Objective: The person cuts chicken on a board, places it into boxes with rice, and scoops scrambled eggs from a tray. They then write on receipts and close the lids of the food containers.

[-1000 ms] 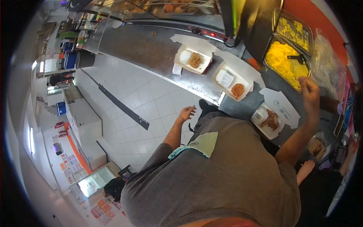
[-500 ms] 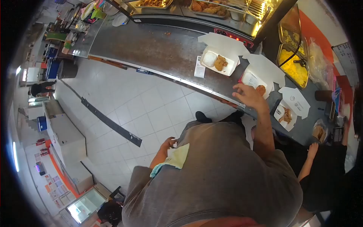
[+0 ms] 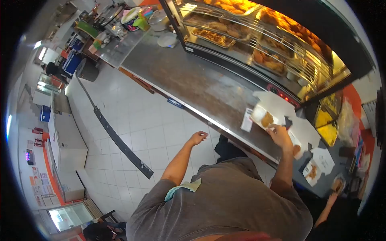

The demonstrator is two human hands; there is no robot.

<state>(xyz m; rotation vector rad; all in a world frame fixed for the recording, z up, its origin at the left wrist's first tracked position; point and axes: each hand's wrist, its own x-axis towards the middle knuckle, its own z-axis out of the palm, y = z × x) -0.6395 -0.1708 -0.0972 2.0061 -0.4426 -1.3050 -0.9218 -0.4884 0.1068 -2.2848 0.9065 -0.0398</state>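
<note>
At the lower edge of an open white box (image 3: 255,108), my right hand (image 3: 280,135) pinches the rim with its fingers. The box holds white rice and a fried chicken piece (image 3: 267,119). A printed slip (image 3: 247,120) lies against its left side. My left hand (image 3: 198,138) hangs over the floor, loosely curled with fingers a little apart and nothing visible in it. A second open box (image 3: 295,134) with chicken is partly hidden by my right hand. Farther right sits a third open box (image 3: 310,172) with food. A pale green cloth (image 3: 183,189) lies against my shirt.
A lit glass warmer (image 3: 249,44) with fried food trays stands behind the counter (image 3: 177,72). Yellow food trays (image 3: 327,124) are at the right. Another person's arm (image 3: 326,209) reaches a bagged item (image 3: 338,184) at lower right. Pots and dishes (image 3: 159,20) crowd the far left end.
My right hand has moved from beside the second box to the rice box's rim. My left hand has come away from the cloth, forward over the floor. The view has shifted, showing more of the warmer.
</note>
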